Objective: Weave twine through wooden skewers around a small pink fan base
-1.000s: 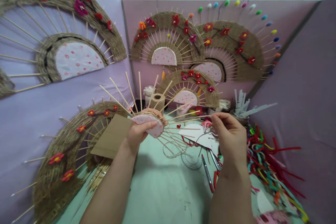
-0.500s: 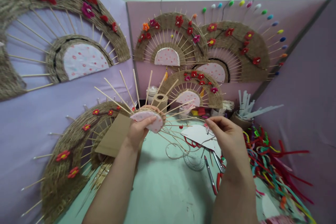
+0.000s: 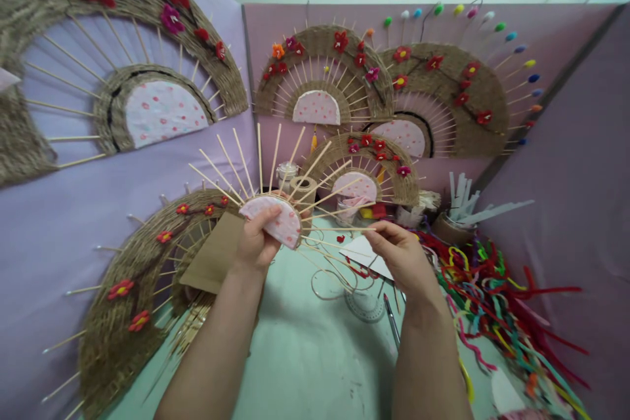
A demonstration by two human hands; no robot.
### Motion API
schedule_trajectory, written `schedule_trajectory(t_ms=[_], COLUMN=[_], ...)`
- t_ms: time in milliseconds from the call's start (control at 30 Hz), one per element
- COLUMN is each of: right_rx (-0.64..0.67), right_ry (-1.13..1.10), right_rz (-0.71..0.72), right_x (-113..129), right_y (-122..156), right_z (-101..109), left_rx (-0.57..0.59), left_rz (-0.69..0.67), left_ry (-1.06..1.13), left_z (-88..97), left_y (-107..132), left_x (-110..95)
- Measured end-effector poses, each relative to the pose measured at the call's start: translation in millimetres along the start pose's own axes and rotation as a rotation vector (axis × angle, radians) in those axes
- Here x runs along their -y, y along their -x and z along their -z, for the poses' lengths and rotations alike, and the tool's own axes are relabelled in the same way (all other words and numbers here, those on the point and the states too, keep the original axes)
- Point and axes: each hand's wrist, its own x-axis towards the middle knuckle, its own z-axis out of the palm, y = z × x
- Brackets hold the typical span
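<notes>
My left hand point(image 3: 258, 236) grips a small half-round fan piece point(image 3: 285, 226) covered in pale pink spotted cloth, thumb across its front. Thin wooden sticks point(image 3: 278, 154) radiate from its curved edge. With thumb and forefinger pinched, my right hand point(image 3: 394, 249) is at the outer end of one wooden stick point(image 3: 339, 230) on the right side. Whether twine is also between those fingers I cannot tell. Loops of thin twine point(image 3: 315, 285) hang or lie below the fan piece, over the table.
Finished woven fans point(image 3: 319, 46) with felt-like flowers stand around the pink and lilac panels. Brown card point(image 3: 211, 259) lies left. Toward the right are white paper point(image 3: 367, 256), a protractor point(image 3: 364, 307), a pen point(image 3: 391, 318), tangled pipe cleaners point(image 3: 492, 302) and a pot of white strips point(image 3: 450, 226).
My right hand has moved left and slightly inward, closer to the fan piece. The fan piece has turned a little in my left hand, its sticks shifting with it.
</notes>
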Motion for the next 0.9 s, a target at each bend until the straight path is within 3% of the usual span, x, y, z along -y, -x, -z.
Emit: schedule_trajectory(t_ms=[67, 200, 333, 567, 700, 767, 900], right_rx=[0.169, 0.633, 0.771, 0.775, 0.753, 0.651, 0.267], right_ry=[0.049, 0.14, 0.167, 0.297, 0.259, 0.238, 0.073], right_rz=[-0.05, -0.069, -0.027, -0.079, -0.058, -0.007, -0.016], right_x=[-1.4, -1.8, -5.8, -3.6, -2.7, -5.4, -8.5], right_y=[-0.4, 2.8, 3.5, 1.9, 0.6, -1.4, -2.7], right_z=[-8.2, -27.6, -39.4, -29.7, -23.6, -20.4, -18.1], left_rx=[-0.038, -0.016, 0.047, 0.049, 0.023, 0.017, 0.036], left_rz=[-0.001, 0.018, 0.11, 0.216, 0.257, 0.278, 0.313], left_ry=[0.07, 0.215, 0.391, 0.437, 0.411, 0.411, 0.416], left_z=[-3.4, -12.8, -22.0, -24.0, -25.7, -27.3, -29.9], left_y=[-0.4, 3.1, 10.2, 13.7, 15.0, 16.3, 19.1], left_x=[1.8, 10.5, 23.4, 31.6, 31.9, 33.4, 38.7])
